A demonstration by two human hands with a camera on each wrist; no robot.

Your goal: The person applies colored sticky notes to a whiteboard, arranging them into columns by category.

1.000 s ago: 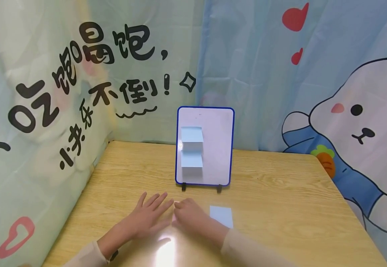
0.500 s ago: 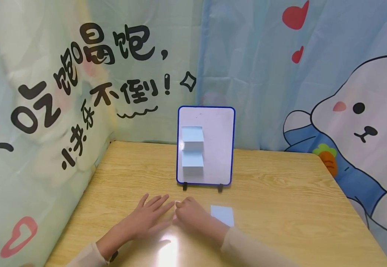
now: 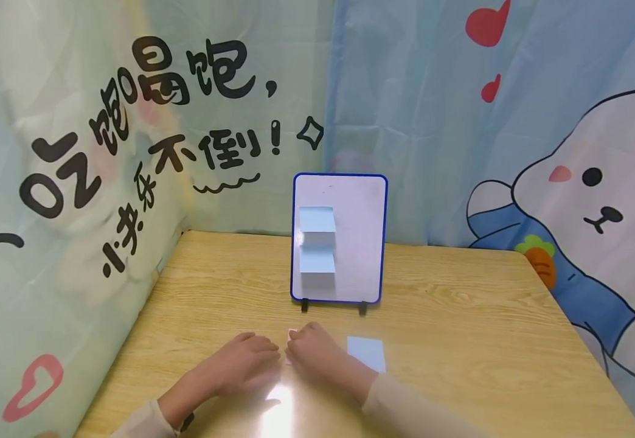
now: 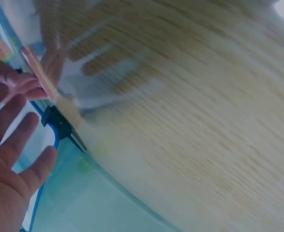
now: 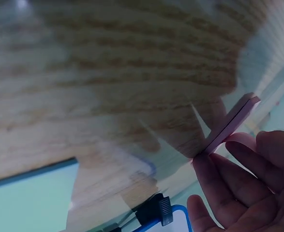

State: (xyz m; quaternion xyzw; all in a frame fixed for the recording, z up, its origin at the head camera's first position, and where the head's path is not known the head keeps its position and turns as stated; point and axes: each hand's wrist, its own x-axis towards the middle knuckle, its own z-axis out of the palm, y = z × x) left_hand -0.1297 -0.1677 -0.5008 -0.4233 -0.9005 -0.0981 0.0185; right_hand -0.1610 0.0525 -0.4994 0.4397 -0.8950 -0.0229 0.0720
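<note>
A pink sticky note pad [image 5: 233, 121] lies low at the table surface, seen edge-on in the right wrist view. My right hand [image 3: 317, 362] has its fingers curled at the pad and pinches its edge; in the head view it hides most of the pink. Just left of it, my left hand [image 3: 241, 363] is held low over the table with its fingers bent slightly downward and nothing in its grip. The left wrist view shows those fingers [image 4: 18, 135] apart from one another, close to the pad. A light blue sticky note pad [image 3: 366, 353] lies right of my right hand.
Behind the hands stands a small whiteboard [image 3: 358, 243] with a blue frame and black feet [image 3: 363, 308]. Two light blue sticky notes [image 3: 317, 219] are stuck on its left half, one above the other, their lower edges lifted. Printed curtains [image 3: 394, 121] enclose the wooden table [image 3: 449, 292].
My left hand's spread fingers have drawn together and bent down beside the pink pad. My right hand stays in nearly the same place, and the head view has shifted slightly.
</note>
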